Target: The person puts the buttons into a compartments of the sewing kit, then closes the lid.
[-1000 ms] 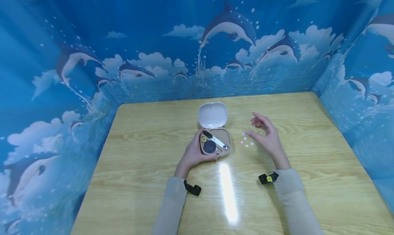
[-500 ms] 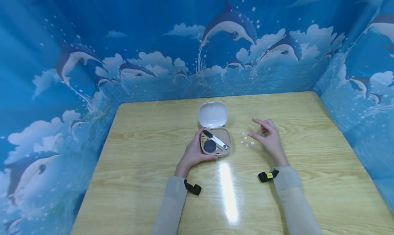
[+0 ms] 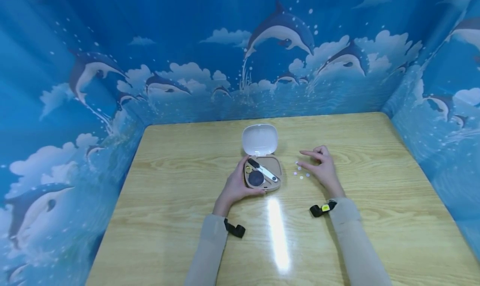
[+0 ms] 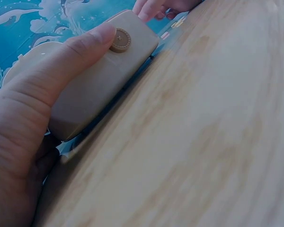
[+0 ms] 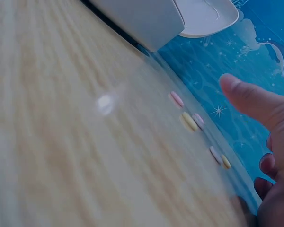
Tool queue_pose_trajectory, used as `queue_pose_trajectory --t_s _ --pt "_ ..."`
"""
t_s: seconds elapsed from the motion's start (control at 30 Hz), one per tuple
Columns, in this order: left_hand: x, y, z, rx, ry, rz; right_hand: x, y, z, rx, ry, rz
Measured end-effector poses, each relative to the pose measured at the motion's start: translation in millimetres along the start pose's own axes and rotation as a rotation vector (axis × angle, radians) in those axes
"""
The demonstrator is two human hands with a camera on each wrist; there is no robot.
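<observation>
– How do the fingers lie, left to right?
– The left hand (image 3: 235, 187) curls its fingers (image 3: 241, 166) round the left side of an open beige case (image 3: 262, 173) on the wooden table (image 3: 180, 186), thumb on its near edge. Its white lid (image 3: 259, 139) stands raised behind.
– And beyond?
– Small pastel tablets (image 3: 301, 173) lie just right of the case. The right hand (image 3: 321, 167) rests over them, fingers loosely extended, pinching nothing.

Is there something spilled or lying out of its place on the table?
Yes. Several small pastel tablets lie loose on the bare table, right of the open case, not inside it. The left hand holds the case; the right hand reaches over the tablets. Nothing looks damaged.
</observation>
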State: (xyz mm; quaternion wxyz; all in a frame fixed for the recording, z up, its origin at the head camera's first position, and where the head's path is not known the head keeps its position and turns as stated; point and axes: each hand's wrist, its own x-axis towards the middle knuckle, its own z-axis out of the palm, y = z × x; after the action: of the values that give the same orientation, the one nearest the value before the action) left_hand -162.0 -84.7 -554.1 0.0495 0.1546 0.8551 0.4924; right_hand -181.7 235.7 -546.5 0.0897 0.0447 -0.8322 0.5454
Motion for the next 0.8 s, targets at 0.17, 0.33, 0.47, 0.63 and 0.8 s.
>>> queue_pose_trajectory --t_s 0.17,0.33,0.47,0.63,0.8 --pt "-0.4 0.2 -0.1 0.005 -0.002 -0.007 3.3 7.7 2.0 -0.023 -0.014 -0.013" --pt "0.1 -0.5 0.1 -0.006 -0.009 0.002 5.3 6.7 2.2 -0.061 -0.037 -0.013" --pt "0.6 -1.6 -0.4 -0.006 -0.012 0.011 7.8 7.6 3.1 -0.091 -0.068 0.012" --pt "0.7 -0.8 -0.3 0.001 -0.008 0.007 8.8 7.4 3.5 -0.113 -0.094 0.058" --pt "0.3 0.1 0.0 -0.007 -0.01 0.007 8.4 5.2 4.4 -0.131 -0.095 0.057"
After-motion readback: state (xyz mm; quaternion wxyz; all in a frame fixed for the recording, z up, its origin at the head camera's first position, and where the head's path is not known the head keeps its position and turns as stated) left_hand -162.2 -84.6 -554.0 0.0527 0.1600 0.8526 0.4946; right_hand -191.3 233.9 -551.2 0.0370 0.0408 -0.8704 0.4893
